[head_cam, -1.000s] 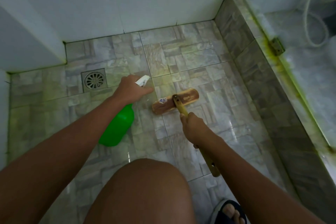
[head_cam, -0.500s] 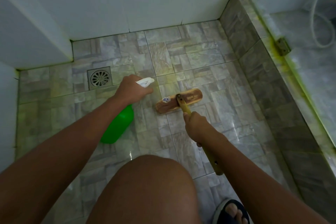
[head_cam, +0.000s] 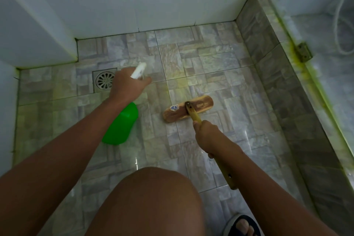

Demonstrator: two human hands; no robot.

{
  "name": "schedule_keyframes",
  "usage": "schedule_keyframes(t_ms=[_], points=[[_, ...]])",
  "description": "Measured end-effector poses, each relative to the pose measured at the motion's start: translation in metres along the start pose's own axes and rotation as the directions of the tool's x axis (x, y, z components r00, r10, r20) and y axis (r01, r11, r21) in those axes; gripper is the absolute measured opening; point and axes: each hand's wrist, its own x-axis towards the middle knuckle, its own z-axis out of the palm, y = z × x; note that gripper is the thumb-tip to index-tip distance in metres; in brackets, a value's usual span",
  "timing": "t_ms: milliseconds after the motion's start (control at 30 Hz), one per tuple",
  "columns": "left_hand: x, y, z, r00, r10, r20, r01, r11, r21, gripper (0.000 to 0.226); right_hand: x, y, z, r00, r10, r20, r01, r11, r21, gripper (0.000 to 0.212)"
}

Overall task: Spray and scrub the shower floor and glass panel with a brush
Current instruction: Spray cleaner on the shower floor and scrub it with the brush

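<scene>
2 hands busy here, left hand (head_cam: pixel 128 86) squeezing the green spray bottle (head_cam: pixel 121 123) near the drain (head_cam: pixel 104 80), right hand (head_cam: pixel 207 136) clenched on the brush (head_cam: pixel 188 108) flat on the floor (head_cam: pixel 210 67), so I reckon slick wet tile could skid that brush sideways.

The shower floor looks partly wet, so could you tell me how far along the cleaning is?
Done: the floor tiles shine wet near the brush. In hand: the left hand aims the green spray bottle near the drain; the right hand holds the brush on the floor. Left: the glass panel, with yellow-green grime along its base.
</scene>
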Motion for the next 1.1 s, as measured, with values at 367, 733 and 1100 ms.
schedule_keyframes(t_ms=[367,733,1100], points=[[0.028,-0.026,-0.032,0.922,0.049,-0.385,-0.132,0.973,-0.19,0.03,0.124,-0.188,-0.067,0.975,-0.22,-0.021,0.208,0.948,-0.24,0.024],[0.019,-0.031,-0.028,0.946,-0.016,-0.325,-0.055,0.977,-0.208,0.041,0.045,-0.067,-0.027,0.99,-0.094,0.104,0.122,0.943,-0.309,0.029],[0.016,-0.028,-0.018,0.945,0.04,-0.324,-0.111,0.973,-0.203,0.037,0.149,-0.189,-0.079,0.967,-0.253,-0.045,0.233,0.937,-0.261,0.016]])
